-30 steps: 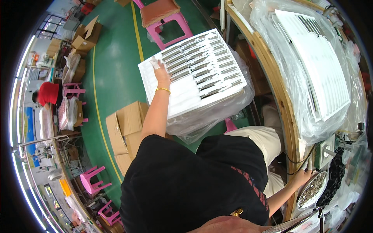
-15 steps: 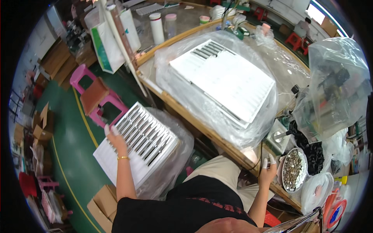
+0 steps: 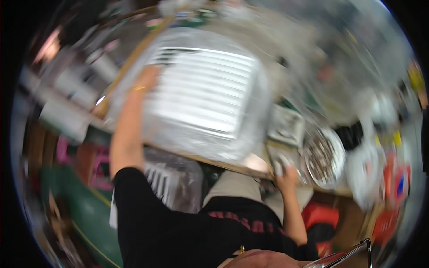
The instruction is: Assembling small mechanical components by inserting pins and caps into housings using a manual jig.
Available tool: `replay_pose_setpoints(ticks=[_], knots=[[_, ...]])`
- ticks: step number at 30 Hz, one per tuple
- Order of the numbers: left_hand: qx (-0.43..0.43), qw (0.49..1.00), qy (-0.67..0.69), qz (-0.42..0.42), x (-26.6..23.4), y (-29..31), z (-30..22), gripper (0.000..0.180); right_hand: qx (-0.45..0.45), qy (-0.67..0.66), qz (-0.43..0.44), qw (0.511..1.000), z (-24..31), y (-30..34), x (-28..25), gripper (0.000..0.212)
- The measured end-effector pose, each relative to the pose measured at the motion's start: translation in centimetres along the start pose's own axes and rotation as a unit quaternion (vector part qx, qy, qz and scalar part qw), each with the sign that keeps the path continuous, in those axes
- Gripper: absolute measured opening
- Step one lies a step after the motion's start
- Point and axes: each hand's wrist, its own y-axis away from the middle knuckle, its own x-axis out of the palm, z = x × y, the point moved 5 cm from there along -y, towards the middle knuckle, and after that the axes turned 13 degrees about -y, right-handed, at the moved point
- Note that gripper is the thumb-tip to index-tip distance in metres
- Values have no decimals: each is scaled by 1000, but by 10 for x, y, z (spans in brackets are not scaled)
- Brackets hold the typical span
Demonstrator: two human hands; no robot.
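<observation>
Two hands are at work at the table [image 3: 210, 163], and the left hand [image 3: 151, 75] reaches to the far left corner of a white ribbed tray [image 3: 205, 96]. Its fingers come up against that corner, beside a small group of dark strips [image 3: 172, 56], but blur hides whether they are closed on a strip, press the tray or merely rest there, so I cannot tell its grip. The tray lies flat on crumpled clear plastic sheeting [image 3: 196, 144], in front of the person, its long ribs running roughly from side to side.

The right hand [image 3: 288, 175] is at the near edge of the table, white-tipped fingers pointing away from the body, just beside a white bowl [image 3: 339, 149] of small metallic pieces [image 3: 319, 154]. Nothing shows in its fingers, though something small could be hidden, so its state is also unclear.

The tray looks light and thin, likely a moulded sheet that flexes along its ribs and could crease if pinched in one spot; two opposite rims seem the better hold, kept level so that the strips do not slide. The sheeting beneath is probably slippery, so a one-sided push could shift the tray. The strips look slim, stiff and smooth, best taken by the ends with fingertips
</observation>
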Motion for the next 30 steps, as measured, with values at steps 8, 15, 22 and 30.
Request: replay_pose_setpoints(ticks=[8,15,22,30], knots=[[28,993,-110,25,10,6,20,44,11,-59,-76,995,-35,-69,-72,20],[7,993,-24,-115,32,35,45,37,79,189,-28,978,-150,-163,-105,21],[-276,840,292,-366,-58,55,-4,20,29,302,47,952,-171,-185,-84,17],[-91,481,872,-12,-79,80,-203,29,136,-166,-23,976,-97,-132,-75,29]])
